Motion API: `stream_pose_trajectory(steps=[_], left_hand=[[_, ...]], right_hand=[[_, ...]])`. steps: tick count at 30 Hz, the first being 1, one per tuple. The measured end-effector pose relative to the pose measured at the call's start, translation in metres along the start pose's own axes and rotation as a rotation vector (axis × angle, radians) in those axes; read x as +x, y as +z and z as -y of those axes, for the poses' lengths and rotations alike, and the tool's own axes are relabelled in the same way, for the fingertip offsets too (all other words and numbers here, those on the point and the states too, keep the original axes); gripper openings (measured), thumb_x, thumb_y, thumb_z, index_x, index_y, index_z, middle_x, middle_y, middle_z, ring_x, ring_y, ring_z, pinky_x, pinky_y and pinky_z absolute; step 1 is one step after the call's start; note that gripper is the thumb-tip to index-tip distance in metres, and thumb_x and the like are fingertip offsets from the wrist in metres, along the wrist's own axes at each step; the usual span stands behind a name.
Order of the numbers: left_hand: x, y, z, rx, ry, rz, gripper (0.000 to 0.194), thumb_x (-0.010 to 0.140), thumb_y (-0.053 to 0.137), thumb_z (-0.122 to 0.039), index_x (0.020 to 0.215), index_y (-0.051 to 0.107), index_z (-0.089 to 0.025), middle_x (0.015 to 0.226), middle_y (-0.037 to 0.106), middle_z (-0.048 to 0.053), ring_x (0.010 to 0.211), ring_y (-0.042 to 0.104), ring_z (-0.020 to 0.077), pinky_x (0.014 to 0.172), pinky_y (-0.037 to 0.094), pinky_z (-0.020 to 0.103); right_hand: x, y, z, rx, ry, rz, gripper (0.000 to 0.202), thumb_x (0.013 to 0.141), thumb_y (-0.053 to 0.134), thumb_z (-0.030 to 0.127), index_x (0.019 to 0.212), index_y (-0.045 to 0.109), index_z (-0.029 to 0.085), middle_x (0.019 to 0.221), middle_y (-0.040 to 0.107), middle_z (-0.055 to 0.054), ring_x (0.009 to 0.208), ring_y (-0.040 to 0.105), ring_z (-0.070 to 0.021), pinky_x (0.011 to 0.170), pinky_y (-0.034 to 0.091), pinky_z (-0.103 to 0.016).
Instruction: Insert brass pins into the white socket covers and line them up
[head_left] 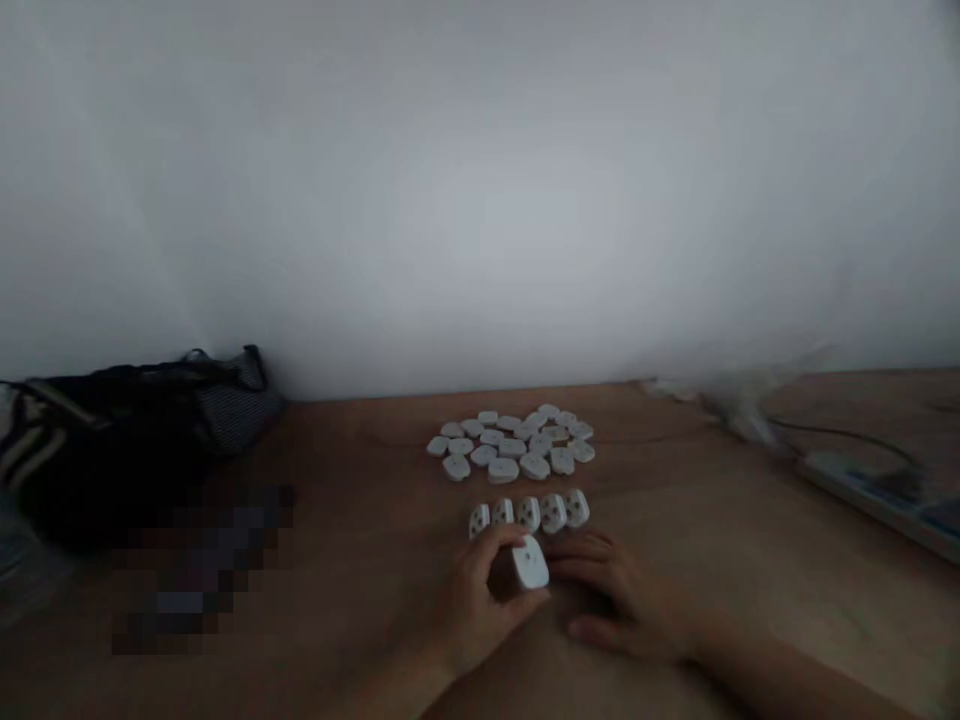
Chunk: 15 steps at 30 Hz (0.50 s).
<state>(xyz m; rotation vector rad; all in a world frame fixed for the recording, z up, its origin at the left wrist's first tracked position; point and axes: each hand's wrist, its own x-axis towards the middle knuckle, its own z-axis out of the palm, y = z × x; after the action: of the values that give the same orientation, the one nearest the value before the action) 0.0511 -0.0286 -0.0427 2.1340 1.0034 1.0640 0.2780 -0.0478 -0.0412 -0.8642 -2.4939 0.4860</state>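
Observation:
My left hand (480,605) holds a white rounded block (531,562) between thumb and fingers, with a small mark on its face. Just to the right, my right hand (611,595) rests low over the wooden table, its fingers apart and nothing visible in them. Beyond both hands stands a row of several white pieces (553,513) on edge, their dark-holed faces showing. Farther back, a loose cluster of several similar white pieces (512,448) lies flat on the table.
A black bag (112,440) sits on the table (360,520) at the left, with a pixelated object (217,560) in front of it. At the right are a power strip (877,500), a dark cable (840,432) and clear plastic (750,415). A pale wall (480,200) rises behind.

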Motion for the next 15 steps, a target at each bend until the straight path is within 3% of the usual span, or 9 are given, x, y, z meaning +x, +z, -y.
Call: stream_pose_trajectory(steps=[5, 9, 12, 15], left_hand=[[-0.001, -0.001, -0.001, -0.033, -0.051, 0.048, 0.046, 0.067, 0.074, -0.031, 0.106, 0.052, -0.022, 0.101, 0.065, 0.006, 0.090, 0.063, 0.0241, 0.080, 0.051, 0.035], [-0.002, -0.003, 0.000, -0.065, -0.027, -0.021, 0.043, 0.066, 0.073, -0.024, 0.102, 0.049, -0.022, 0.110, 0.061, 0.008, 0.104, 0.058, 0.0259, 0.091, 0.046, 0.037], [0.004, -0.021, 0.011, -0.187, -0.056, -0.149, 0.043, 0.066, 0.069, -0.023, 0.100, 0.042, -0.022, 0.108, 0.060, 0.008, 0.101, 0.059, 0.0247, 0.085, 0.049, 0.036], [0.015, -0.053, 0.027, -0.170, -0.188, -0.111, 0.058, 0.060, 0.072, -0.022, 0.108, 0.038, -0.022, 0.100, 0.061, 0.006, 0.093, 0.062, 0.0226, 0.083, 0.050, 0.037]], right_hand=[[-0.007, 0.011, -0.006, 0.065, 0.127, -0.125, 0.062, 0.076, 0.062, 0.034, 0.131, 0.037, 0.020, 0.129, 0.049, -0.013, 0.118, 0.046, -0.0267, 0.098, 0.039, -0.044], [-0.008, 0.011, -0.004, 0.060, 0.098, -0.106, 0.065, 0.076, 0.062, 0.030, 0.134, 0.034, 0.020, 0.132, 0.047, -0.012, 0.121, 0.044, -0.0269, 0.100, 0.037, -0.044], [-0.007, 0.009, -0.003, 0.051, 0.123, -0.085, 0.065, 0.077, 0.061, 0.031, 0.134, 0.034, 0.019, 0.132, 0.047, -0.013, 0.121, 0.044, -0.0271, 0.100, 0.037, -0.045], [-0.007, 0.008, -0.003, 0.058, 0.144, -0.071, 0.063, 0.077, 0.062, 0.032, 0.133, 0.036, 0.020, 0.132, 0.047, -0.013, 0.121, 0.043, -0.0278, 0.100, 0.036, -0.046]])
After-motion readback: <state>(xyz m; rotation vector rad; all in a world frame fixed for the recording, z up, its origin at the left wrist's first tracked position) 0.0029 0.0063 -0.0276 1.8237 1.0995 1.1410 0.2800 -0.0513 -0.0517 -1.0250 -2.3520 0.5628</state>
